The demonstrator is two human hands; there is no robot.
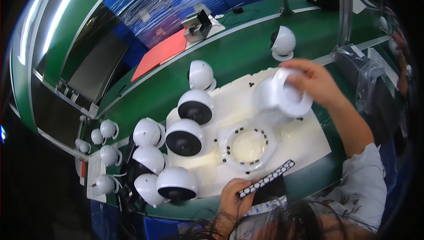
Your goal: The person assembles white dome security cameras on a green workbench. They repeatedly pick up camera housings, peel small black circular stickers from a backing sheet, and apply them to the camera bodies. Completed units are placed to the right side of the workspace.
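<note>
My right hand (316, 81) grips a white dome camera (267, 95) by its round base, and the camera is tilted on its side above the board, blurred by motion. Between the fingers of my left hand (235, 196) is a black strip with white round dots (267, 179), held near the front edge. A white ring-shaped holder (270, 154), dotted with small black pads and covered in clear plastic, lies on the cream board (309, 136) between my hands. Left of the ring, several white dome cameras with black faces rest on the board, one being the nearest camera (177, 180).
Further back on the green bench stand two more cameras, a right one (283, 41) and a left one (201, 74). Behind them are a red sheet (161, 54) and a small metal box (196, 28). Clear plastic bags (366, 79) lie at the right, beside a metal post (346, 15).
</note>
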